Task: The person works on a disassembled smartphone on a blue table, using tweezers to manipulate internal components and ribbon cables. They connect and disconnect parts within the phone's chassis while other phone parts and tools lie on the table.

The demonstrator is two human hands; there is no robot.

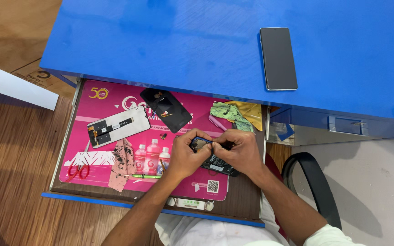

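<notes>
Scissors with red handles (pixel 79 171) lie at the far left of the pulled-out drawer (pixel 64 155), whose floor is covered by a pink printed sheet (pixel 110 98). At about two o'clock from them rests a white rectangular display panel with a ribbon cable (pixel 112 126), and at five o'clock from that panel a torn pinkish scrap speckled with black (pixel 120 162). A green pen-like tool (pixel 144 176) lies just below the scrap's right edge. Further right, a black phone back cover (pixel 166 110) sits tilted near the drawer's top edge.

Both hands meet over the drawer's middle. The left hand (pixel 185 157) and the right hand (pixel 238 152) are curled, fingertips pressed together on the upper end of an opened blue-edged phone body with its dark internals showing (pixel 213 160). What the fingertips pinch is too small to tell. That phone looks light and stiff but delicate inside; its frame edges seem the safer hold, away from the exposed board.

At one o'clock from the hands lie a pink slim tool (pixel 217 123) and a crumpled green and yellow cloth (pixel 235 114). Up on the blue desk top (pixel 169 41), at one o'clock and well apart, a dark-screened smartphone (pixel 277 58) lies flat. A black chair armrest (pixel 313 182) curves at the right.
</notes>
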